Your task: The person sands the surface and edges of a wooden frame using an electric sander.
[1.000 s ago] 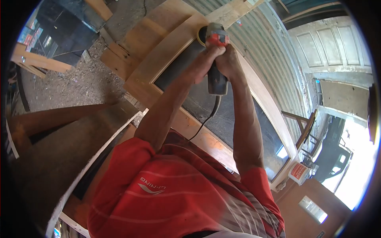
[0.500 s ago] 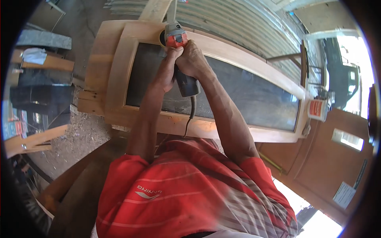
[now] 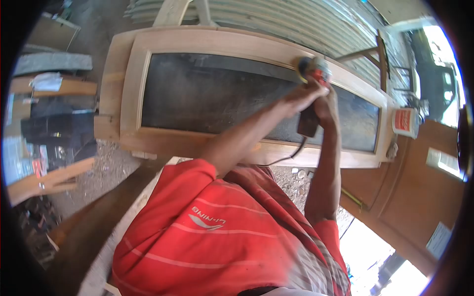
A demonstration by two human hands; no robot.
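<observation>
An angle grinder (image 3: 308, 122) with a red and grey head is held in both my hands, its black body and cord pointing back towards me. My left hand (image 3: 311, 91) is closed around it near the head. Close beside it, my right hand (image 3: 325, 104) wraps the grinder too; motion blur smears the fingers. The round yellowish disc (image 3: 301, 69) is at the far rail of a wooden door (image 3: 132, 93); whether it touches the wood I cannot tell. Inside the door's frame lies a dark, dusty panel (image 3: 197, 93).
A white bucket with a red label (image 3: 406, 122) stands past the door's right end. Corrugated sheeting (image 3: 276, 24) runs along the far side. Brown door panels (image 3: 390, 192) stand at the right. Timber pieces (image 3: 59, 88) and a white cloth (image 3: 47, 81) are at the left.
Both my hands have carried the grinder rightward along the far rail, from near the door's left end to right of its middle. My grip stays closed.
</observation>
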